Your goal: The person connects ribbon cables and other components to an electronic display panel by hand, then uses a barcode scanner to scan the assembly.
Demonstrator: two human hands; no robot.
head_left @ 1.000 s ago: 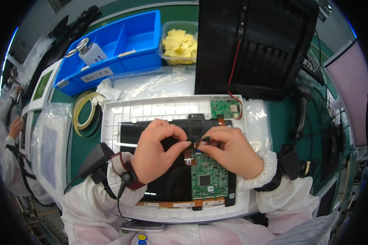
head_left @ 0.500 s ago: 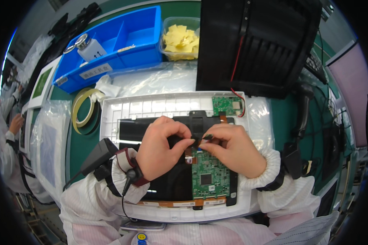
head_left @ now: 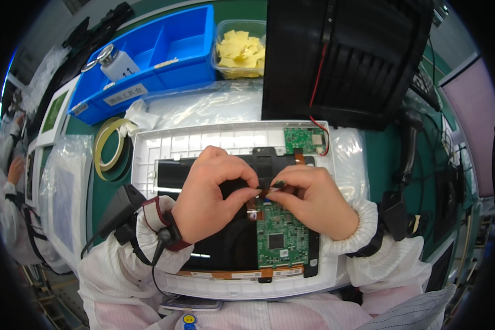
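Observation:
My left hand [head_left: 210, 195] and my right hand [head_left: 316, 201] meet over the upper end of a green circuit board [head_left: 291, 225]. Each has its thumb and forefinger pinched, and the fingertips nearly touch. A small dark strip [head_left: 279, 185] shows at the right fingertips; what the left pinch holds is too small and hidden to name. The board sits on a black display panel [head_left: 225, 247] inside a white plastic housing [head_left: 146, 144]. An orange-brown flex cable [head_left: 252, 213] lies just below the left fingertips. Higher up is a smaller green board [head_left: 298, 138].
A blue divided bin [head_left: 176, 74] holding a white pump bottle [head_left: 118, 65] stands at the back left, beside a tub of yellow paper pieces [head_left: 241, 54]. A large black casing [head_left: 346, 66] rises behind the housing. Tape rolls [head_left: 100, 151] lie to the left.
My left wrist and forearm have shifted slightly left, and the left hand has turned a little. Both pinches stay at nearly the same spot.

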